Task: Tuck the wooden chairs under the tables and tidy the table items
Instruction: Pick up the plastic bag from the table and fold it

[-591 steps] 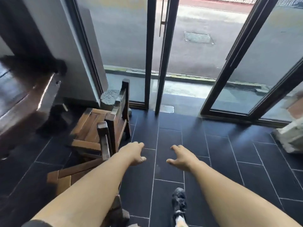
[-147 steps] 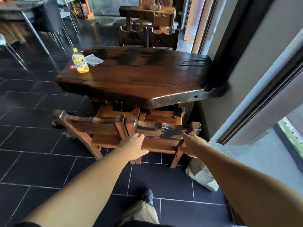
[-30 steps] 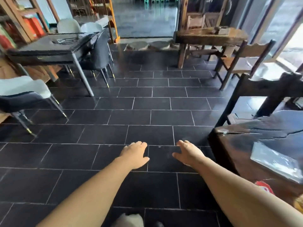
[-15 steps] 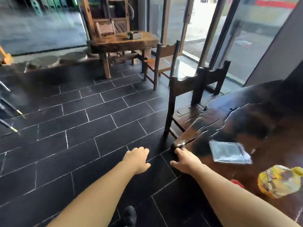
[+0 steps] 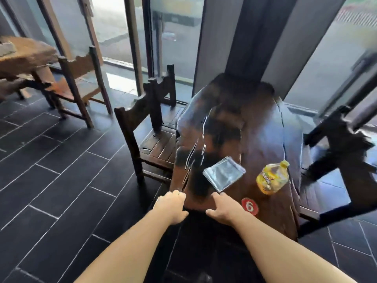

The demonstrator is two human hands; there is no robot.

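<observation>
Standing at near end of dark slab table [image 5: 265,139]. Left hand [image 5: 170,207] loosely open, empty, at table's near-left corner; right hand [image 5: 223,208] spread, empty, over near edge, apparently reaching for items. Clear plastic packet [image 5: 224,173] beyond right hand; yellow bottle [image 5: 272,177] on its side to packet's right; red number disc [image 5: 250,206] at near edge. Dark chair [image 5: 146,127] at table's left, seat only partly under, likely wanting a push. Another chair [image 5: 342,152] at table's right.
</observation>
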